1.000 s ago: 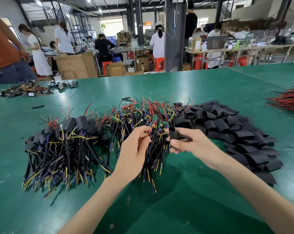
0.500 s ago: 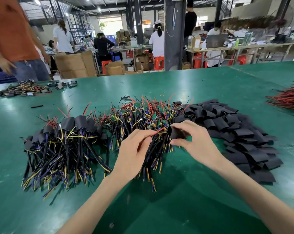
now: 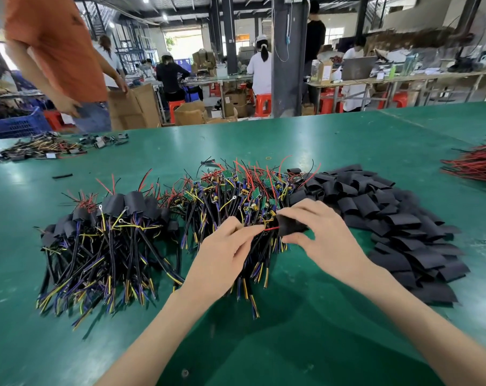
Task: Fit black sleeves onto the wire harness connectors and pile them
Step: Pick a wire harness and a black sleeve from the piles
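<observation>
Showing, left of the fingers, sleeved harnesses [image 3: 105, 218]: matte black caps over glossy multicoloured wires. The left hand [image 3: 222, 257] pinches a thin red wire [image 3: 271, 229]. The right hand [image 3: 328, 240], fingers curled, grips a soft, flattened black sleeve [image 3: 289, 225] at the wire's tip. Right of the fingers, flat loose sleeves [image 3: 389, 213] lie heaped on the smooth green table [image 3: 292, 344].

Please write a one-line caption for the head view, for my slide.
Left hand holds a harness; right hand holds a black sleeve at its red wire.
</observation>
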{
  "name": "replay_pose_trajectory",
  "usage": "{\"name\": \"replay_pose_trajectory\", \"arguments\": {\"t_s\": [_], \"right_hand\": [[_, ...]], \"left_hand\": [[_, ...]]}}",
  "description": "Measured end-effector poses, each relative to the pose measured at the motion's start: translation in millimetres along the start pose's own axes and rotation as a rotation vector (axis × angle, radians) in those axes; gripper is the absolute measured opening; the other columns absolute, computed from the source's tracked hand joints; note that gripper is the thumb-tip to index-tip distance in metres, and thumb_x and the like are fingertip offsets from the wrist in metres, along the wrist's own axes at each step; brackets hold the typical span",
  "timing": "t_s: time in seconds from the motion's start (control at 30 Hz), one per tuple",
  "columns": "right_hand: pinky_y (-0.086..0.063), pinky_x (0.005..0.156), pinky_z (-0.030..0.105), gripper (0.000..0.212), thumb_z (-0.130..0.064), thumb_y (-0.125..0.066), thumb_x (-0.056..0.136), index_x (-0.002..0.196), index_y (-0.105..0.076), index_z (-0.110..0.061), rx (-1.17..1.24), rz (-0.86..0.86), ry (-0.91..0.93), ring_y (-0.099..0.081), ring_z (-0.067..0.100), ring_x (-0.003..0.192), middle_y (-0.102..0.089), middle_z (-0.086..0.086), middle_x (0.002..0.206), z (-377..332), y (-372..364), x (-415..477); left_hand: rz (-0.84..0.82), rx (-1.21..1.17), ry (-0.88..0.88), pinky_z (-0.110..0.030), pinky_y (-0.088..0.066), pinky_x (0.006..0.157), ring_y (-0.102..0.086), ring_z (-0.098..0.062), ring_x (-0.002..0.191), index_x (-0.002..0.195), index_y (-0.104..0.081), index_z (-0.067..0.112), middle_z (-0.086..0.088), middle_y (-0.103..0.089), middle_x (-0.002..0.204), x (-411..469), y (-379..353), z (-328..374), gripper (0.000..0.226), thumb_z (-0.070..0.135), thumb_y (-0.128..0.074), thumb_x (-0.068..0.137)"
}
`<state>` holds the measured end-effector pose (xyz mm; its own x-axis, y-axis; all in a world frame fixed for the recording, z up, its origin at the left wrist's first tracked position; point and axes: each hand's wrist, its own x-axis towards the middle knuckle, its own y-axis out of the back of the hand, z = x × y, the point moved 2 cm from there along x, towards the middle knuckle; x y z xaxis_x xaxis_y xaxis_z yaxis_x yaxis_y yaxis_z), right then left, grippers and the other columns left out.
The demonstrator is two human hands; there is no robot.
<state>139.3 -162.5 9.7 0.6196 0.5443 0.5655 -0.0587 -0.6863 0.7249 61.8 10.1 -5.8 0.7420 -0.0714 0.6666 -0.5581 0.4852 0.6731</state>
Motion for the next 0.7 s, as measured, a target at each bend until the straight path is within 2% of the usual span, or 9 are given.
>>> {"name": "replay_pose_trajectory", "arguments": {"t_s": [0.07, 0.13, 0.2, 0.3, 0.4, 0.47, 0.5, 0.57, 0.7], "right_hand": [[-0.039, 0.086, 0.039, 0.041, -0.022, -0.081, 0.068, 0.106, -0.067, -0.015, -0.279, 0.015, 0.141, -0.056, 0.028, 0.094, -0.064, -0.001, 0.097, -5.6, -3.9, -2.8], [-0.036, 0.094, 0.037, 0.042, -0.026, -0.081, 0.068, 0.104, -0.065, -0.012, -0.442, -0.032, 0.253, -0.057, 0.028, 0.101, -0.063, 0.000, 0.098, -14.8, -9.9, -5.2], [-0.041, 0.098, 0.037, 0.044, -0.024, -0.080, 0.066, 0.104, -0.063, -0.009, -0.504, -0.110, 0.309, -0.056, 0.028, 0.105, -0.061, 0.004, 0.101, -24.7, -18.4, -8.5], [-0.047, 0.086, 0.037, 0.050, -0.008, -0.069, 0.061, 0.109, -0.054, -0.006, -0.535, -0.265, 0.266, -0.052, 0.028, 0.097, -0.054, 0.009, 0.105, -33.4, -27.8, -13.7], [-0.037, 0.082, 0.036, 0.047, -0.006, -0.054, 0.067, 0.113, -0.043, -0.009, -0.533, -0.362, 0.255, -0.042, 0.026, 0.095, -0.045, 0.008, 0.107, -32.5, -36.2, -19.9], [-0.034, 0.081, 0.035, 0.039, -0.004, -0.047, 0.071, 0.108, -0.040, -0.013, -0.506, -0.367, 0.232, -0.041, 0.026, 0.094, -0.046, 0.008, 0.105, -30.7, -37.1, -19.4], [-0.032, 0.081, 0.034, 0.038, -0.003, -0.044, 0.072, 0.107, -0.038, -0.015, -0.484, -0.368, 0.204, -0.040, 0.025, 0.094, -0.045, 0.007, 0.105, -28.4, -36.1, -18.0], [-0.030, 0.079, 0.032, 0.036, 0.001, -0.043, 0.072, 0.104, -0.037, -0.016, -0.426, -0.360, 0.114, -0.039, 0.024, 0.095, -0.046, 0.005, 0.105, -21.2, -31.7, -13.4], [-0.019, 0.065, 0.032, 0.030, 0.006, -0.043, 0.074, 0.096, -0.037, -0.013, -0.382, -0.309, -0.022, -0.039, 0.025, 0.087, -0.046, 0.004, 0.093, -0.7, -19.6, -8.4]], "left_hand": [[-0.029, -0.024, 0.000, -0.014, -0.038, 0.063, -0.044, -0.011, 0.063, 0.110, -0.067, 0.009, -0.001, -0.052, 0.079, -0.4, -3.8, 1.3, 0.025, 0.002, -0.057, 0.089], [-0.023, -0.168, 0.083, -0.011, -0.036, 0.062, -0.044, -0.006, 0.060, 0.108, -0.056, 0.022, 0.010, -0.050, 0.074, -1.3, -6.5, 4.1, 0.027, 0.002, -0.058, 0.089], [-0.012, -0.295, 0.176, -0.009, -0.035, 0.060, -0.043, -0.003, 0.058, 0.103, -0.038, 0.033, 0.007, -0.049, 0.068, -2.0, -9.0, 2.9, 0.045, -0.003, -0.059, 0.087], [-0.011, -0.346, 0.210, -0.008, -0.036, 0.059, -0.044, -0.002, 0.054, 0.101, -0.040, 0.025, 0.009, -0.051, 0.073, -3.1, -9.7, 2.9, 0.041, -0.007, -0.059, 0.084], [-0.053, -0.360, 0.186, -0.010, -0.037, 0.058, -0.048, -0.003, 0.055, 0.096, -0.044, 0.017, 0.003, -0.055, 0.084, -3.1, -9.3, 4.7, 0.031, -0.007, -0.059, 0.084], [-0.130, -0.394, 0.192, -0.016, -0.041, 0.059, -0.052, -0.009, 0.060, 0.105, -0.046, 0.021, -0.004, -0.059, 0.086, -2.8, -7.5, 2.9, 0.034, -0.004, -0.059, 0.085], [-0.184, -0.418, 0.203, -0.020, -0.043, 0.063, -0.053, -0.010, 0.064, 0.113, -0.045, 0.023, 0.000, -0.061, 0.086, -2.6, -6.6, 0.9, 0.039, 0.000, -0.060, 0.085], [-0.287, -0.428, 0.232, -0.019, -0.042, 0.068, -0.054, -0.010, 0.074, 0.124, -0.041, 0.025, 0.008, -0.064, 0.094, -3.2, -4.3, -5.8, 0.047, 0.013, -0.065, 0.084], [-0.431, -0.317, 0.270, -0.010, -0.035, 0.074, -0.049, -0.004, 0.084, 0.120, -0.047, 0.030, 0.017, -0.059, 0.101, -5.5, 2.7, -21.1, 0.054, 0.042, -0.071, 0.073]]}}
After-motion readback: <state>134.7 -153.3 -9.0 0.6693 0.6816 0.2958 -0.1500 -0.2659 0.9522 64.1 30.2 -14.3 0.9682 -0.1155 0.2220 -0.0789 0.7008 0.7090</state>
